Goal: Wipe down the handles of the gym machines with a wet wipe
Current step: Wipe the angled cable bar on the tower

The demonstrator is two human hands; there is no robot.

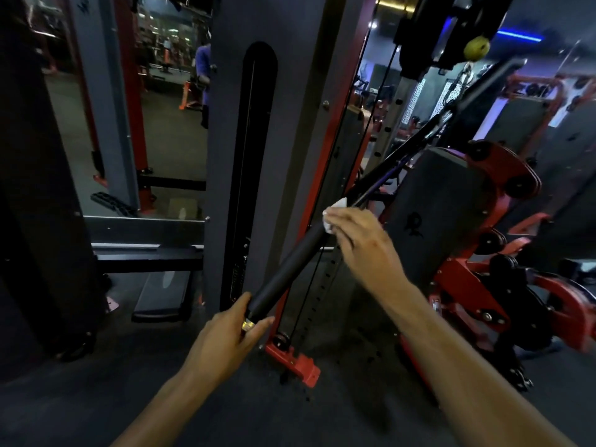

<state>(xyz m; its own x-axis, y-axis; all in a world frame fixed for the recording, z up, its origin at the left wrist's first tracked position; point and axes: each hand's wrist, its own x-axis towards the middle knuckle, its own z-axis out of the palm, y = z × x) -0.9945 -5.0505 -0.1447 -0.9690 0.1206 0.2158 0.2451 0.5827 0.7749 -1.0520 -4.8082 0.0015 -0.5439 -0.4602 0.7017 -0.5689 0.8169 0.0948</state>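
A long black bar hangs from the cable machine and slants from upper right down to lower left; its thick black grip (287, 269) fills the lower stretch. My left hand (232, 333) holds the bottom end of that grip, where a small brass cap shows. My right hand (358, 237) is wrapped over the top end of the grip, pressing a white wet wipe (335, 208) against the bar. Most of the wipe is hidden under my fingers.
A grey weight-stack column (258, 156) with a red frame stands right behind the bar. A red and black pulley carriage (496, 195) is close on the right. A yellow-green cable ball (476, 48) hangs above. A person in blue (203, 69) stands far back left. Dark rubber floor lies below.
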